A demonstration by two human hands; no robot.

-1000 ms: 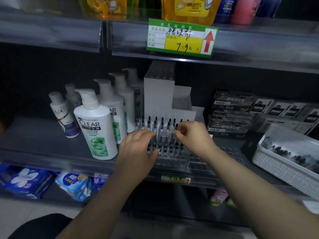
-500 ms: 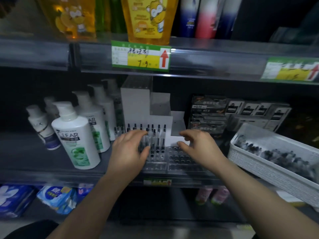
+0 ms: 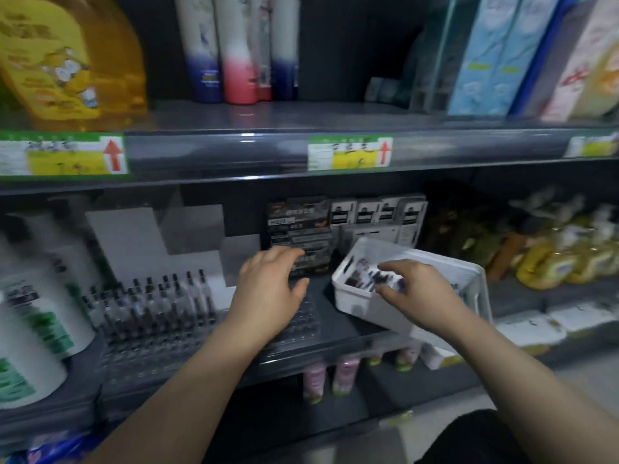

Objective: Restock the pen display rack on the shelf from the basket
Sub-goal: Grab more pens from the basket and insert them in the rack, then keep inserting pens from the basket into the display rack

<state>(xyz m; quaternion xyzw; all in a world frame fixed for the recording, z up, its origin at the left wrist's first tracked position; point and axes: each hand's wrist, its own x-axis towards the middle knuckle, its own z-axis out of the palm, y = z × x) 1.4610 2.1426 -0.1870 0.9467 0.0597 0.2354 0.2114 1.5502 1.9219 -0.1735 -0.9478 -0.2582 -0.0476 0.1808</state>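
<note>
Your right hand [image 3: 418, 291] reaches into the white basket [image 3: 360, 306], grip unclear; your left hand [image 3: 271, 293] hovers loose-fingered over the pen rack [image 3: 154, 329].

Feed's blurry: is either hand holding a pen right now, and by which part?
Left hand holds nothing, open above the rack. Right hand reaches among the pens in the basket; blur hides any grip.

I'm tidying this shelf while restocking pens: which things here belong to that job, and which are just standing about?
Job: pen display rack, white basket, pens in the basket, left hand, right hand.
Standing about: shampoo bottles, black boxes, yellow packets, price tags.
</note>
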